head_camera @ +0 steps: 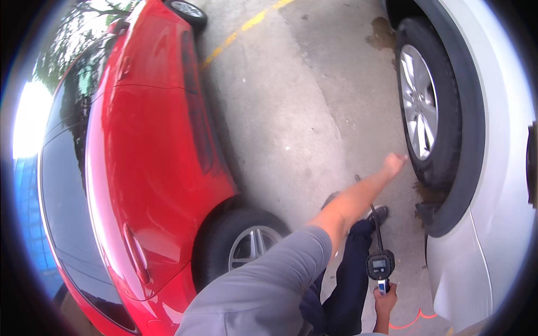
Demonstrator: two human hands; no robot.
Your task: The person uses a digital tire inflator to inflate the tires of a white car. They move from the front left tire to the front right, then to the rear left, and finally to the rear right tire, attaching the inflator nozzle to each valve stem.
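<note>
My right hand (385,297) grips the handle of a digital tire inflator gauge (380,264) low in the view. The gauge has a black octagonal body and a small grey display. A black hose (378,233) runs up from it, passes behind my left forearm, and its end (357,178) shows beyond. My left hand (394,164) is stretched out beside the lower edge of a black tire (445,159) on the white car. Its fingers look curled together, but blur hides whether anything is pinched in them. The tire surrounds a silver alloy wheel (420,103).
A red car (155,147) stands along the left, its near wheel (252,245) beside my left arm. The white car body (504,105) borders the right. Concrete floor (277,126) with a yellow line (241,29) lies between. A thin red curved line (410,324) shows near the bottom.
</note>
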